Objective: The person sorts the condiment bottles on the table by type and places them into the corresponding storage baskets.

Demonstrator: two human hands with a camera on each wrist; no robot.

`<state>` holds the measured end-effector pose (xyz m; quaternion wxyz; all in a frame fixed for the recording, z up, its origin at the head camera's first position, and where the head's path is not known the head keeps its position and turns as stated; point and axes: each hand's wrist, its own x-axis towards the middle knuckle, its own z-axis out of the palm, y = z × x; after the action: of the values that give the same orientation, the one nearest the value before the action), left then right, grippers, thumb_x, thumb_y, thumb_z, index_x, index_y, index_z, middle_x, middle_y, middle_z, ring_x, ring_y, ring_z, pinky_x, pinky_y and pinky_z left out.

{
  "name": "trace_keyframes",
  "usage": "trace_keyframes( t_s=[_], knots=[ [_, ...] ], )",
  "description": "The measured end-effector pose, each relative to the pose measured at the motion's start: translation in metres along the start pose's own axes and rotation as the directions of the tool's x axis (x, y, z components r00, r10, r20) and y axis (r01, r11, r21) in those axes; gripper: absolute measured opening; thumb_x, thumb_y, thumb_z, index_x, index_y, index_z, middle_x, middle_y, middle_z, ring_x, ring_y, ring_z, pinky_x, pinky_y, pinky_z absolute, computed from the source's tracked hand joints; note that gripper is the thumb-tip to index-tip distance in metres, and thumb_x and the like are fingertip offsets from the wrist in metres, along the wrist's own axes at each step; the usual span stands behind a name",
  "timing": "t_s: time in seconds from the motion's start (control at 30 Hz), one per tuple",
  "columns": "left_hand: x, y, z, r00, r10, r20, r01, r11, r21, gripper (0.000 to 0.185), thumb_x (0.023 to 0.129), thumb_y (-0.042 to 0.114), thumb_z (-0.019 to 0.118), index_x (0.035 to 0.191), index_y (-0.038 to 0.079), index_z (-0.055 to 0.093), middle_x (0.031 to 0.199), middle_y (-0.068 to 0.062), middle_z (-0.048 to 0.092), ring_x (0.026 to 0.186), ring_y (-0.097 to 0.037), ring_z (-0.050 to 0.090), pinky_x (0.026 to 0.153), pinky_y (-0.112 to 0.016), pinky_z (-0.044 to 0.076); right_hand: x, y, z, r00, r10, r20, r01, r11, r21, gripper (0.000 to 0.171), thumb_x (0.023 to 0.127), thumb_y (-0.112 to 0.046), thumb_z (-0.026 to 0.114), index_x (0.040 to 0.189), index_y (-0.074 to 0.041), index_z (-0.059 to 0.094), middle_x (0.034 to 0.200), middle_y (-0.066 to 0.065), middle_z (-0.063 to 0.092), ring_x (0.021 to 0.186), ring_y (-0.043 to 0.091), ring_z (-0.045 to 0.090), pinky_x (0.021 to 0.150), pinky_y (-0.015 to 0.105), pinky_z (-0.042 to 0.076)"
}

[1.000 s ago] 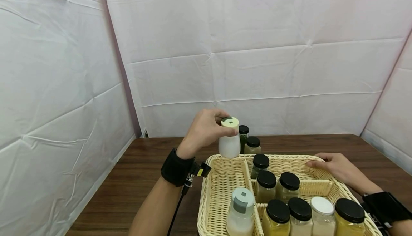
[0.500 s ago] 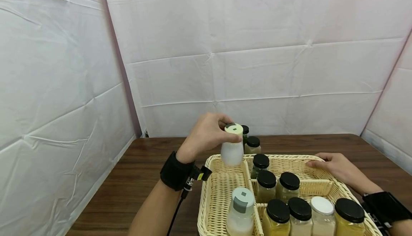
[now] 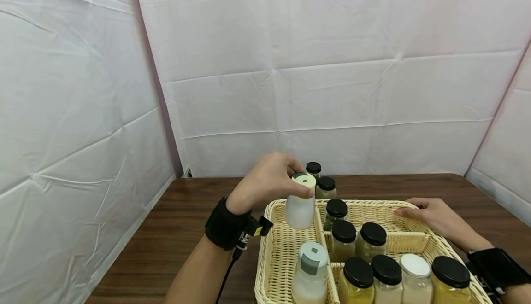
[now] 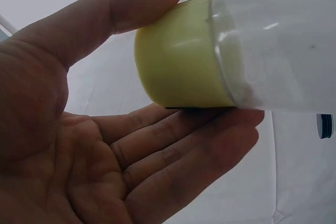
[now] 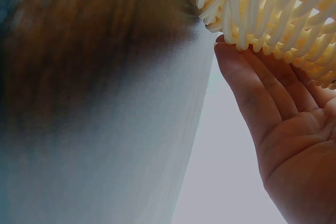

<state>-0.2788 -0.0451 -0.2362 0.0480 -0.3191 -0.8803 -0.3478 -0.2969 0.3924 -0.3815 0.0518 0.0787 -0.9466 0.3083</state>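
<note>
We're pinching the frosted bottle (image 3: 299,208) by its yellow cap (image 4: 181,59) with left hand (image 3: 265,183) above the wicker basket (image 3: 278,244)'s left compartment; cap-only hold risking slipping, tipping onto jars (image 3: 343,239); right hand (image 3: 431,215) lying flat, steadying rim

Two jars (image 3: 320,180) behind basket (image 3: 286,244)

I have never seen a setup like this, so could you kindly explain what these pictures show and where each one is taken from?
No machine here: a person works with bare hands, wearing cameras. The wide picture comes from the head camera; the close-ups come from each wrist. On a wooden table stands a wicker basket holding jars. The left hand grips a white bottle by its pale yellow cap, over the basket's left compartment. The right hand rests with straight fingers against the basket's far right rim.
</note>
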Motion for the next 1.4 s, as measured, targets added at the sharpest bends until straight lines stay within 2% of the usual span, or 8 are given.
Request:
trace_keyframes(
  t_s=[0.2, 0.37, 0.47, 0.7, 0.97, 1.17, 1.4],
  knots=[
    [-0.0020, 0.0014, 0.0000, 0.998, 0.026, 0.056, -0.027, 1.000, 0.014, 0.039, 0.083, 0.028, 0.092, 0.114, 0.009, 0.078, 0.105, 0.002, 0.072, 0.092, -0.013, 0.065, 0.078, -0.029, 0.054, -0.0012, -0.0001, -0.0001, 1.000, 0.003, 0.003, -0.003, 1.000, 0.001, 0.063, 0.106, -0.046, 0.065, 0.141, 0.007, 0.062, 0.140, 0.037, 0.057, 0.125, 0.056, 0.056, 0.088, 0.058, 0.051],
    [-0.0023, 0.0013, 0.0002, 0.992, 0.067, 0.103, -0.072, 0.996, 0.046, 0.028, 0.083, 0.026, 0.093, 0.102, 0.011, 0.078, 0.088, 0.003, 0.069, 0.078, -0.012, 0.059, 0.069, -0.025, 0.048, -0.0008, -0.0009, -0.0002, 1.000, -0.001, -0.002, 0.001, 1.000, 0.000, 0.059, 0.106, -0.045, 0.066, 0.138, 0.004, 0.065, 0.137, 0.033, 0.061, 0.123, 0.054, 0.059, 0.088, 0.057, 0.052],
    [-0.0025, 0.0018, 0.0002, 0.989, 0.076, 0.125, -0.086, 0.994, 0.072, 0.026, 0.083, 0.025, 0.093, 0.099, 0.011, 0.078, 0.083, 0.004, 0.067, 0.074, -0.013, 0.056, 0.067, -0.025, 0.046, -0.0002, -0.0015, -0.0006, 1.000, 0.002, -0.004, -0.002, 1.000, -0.006, 0.058, 0.106, -0.045, 0.066, 0.137, 0.004, 0.066, 0.135, 0.033, 0.062, 0.122, 0.053, 0.060, 0.087, 0.057, 0.052],
    [-0.0042, 0.0039, 0.0014, 0.982, 0.055, 0.178, -0.076, 0.991, 0.110, 0.031, 0.084, 0.022, 0.092, 0.108, 0.009, 0.078, 0.095, 0.003, 0.071, 0.082, -0.013, 0.063, 0.073, -0.026, 0.052, -0.0002, -0.0024, 0.0001, 1.000, 0.000, -0.008, 0.000, 1.000, -0.010, 0.057, 0.105, -0.044, 0.067, 0.136, 0.004, 0.067, 0.135, 0.034, 0.062, 0.120, 0.052, 0.060, 0.086, 0.056, 0.052],
    [-0.0055, 0.0043, 0.0019, 0.965, 0.076, 0.253, -0.105, 0.989, 0.102, 0.030, 0.082, 0.017, 0.091, 0.108, 0.009, 0.077, 0.092, 0.004, 0.071, 0.079, -0.010, 0.064, 0.073, -0.026, 0.052, 0.0013, -0.0041, 0.0002, 1.000, 0.000, -0.014, 0.000, 1.000, -0.018, 0.055, 0.105, -0.045, 0.067, 0.133, 0.002, 0.069, 0.131, 0.029, 0.066, 0.117, 0.049, 0.063, 0.085, 0.055, 0.052],
    [-0.0068, 0.0059, 0.0019, 0.951, 0.065, 0.301, -0.113, 0.983, 0.148, 0.039, 0.083, 0.021, 0.092, 0.116, 0.008, 0.075, 0.104, 0.001, 0.070, 0.087, -0.011, 0.063, 0.080, -0.027, 0.052, 0.0009, -0.0047, 0.0006, 1.000, 0.001, -0.007, -0.001, 1.000, -0.012, 0.052, 0.105, -0.045, 0.067, 0.132, 0.000, 0.070, 0.130, 0.027, 0.066, 0.115, 0.046, 0.064, 0.084, 0.053, 0.052],
    [-0.0064, 0.0046, 0.0046, 0.939, 0.064, 0.337, -0.116, 0.984, 0.137, 0.040, 0.083, 0.019, 0.091, 0.119, 0.009, 0.075, 0.109, 0.001, 0.070, 0.093, -0.010, 0.064, 0.083, -0.027, 0.052, 0.0007, -0.0036, 0.0005, 1.000, -0.003, -0.012, 0.003, 1.000, -0.020, 0.053, 0.105, -0.045, 0.067, 0.133, 0.000, 0.070, 0.130, 0.028, 0.066, 0.116, 0.047, 0.064, 0.084, 0.054, 0.052]
  ],
)
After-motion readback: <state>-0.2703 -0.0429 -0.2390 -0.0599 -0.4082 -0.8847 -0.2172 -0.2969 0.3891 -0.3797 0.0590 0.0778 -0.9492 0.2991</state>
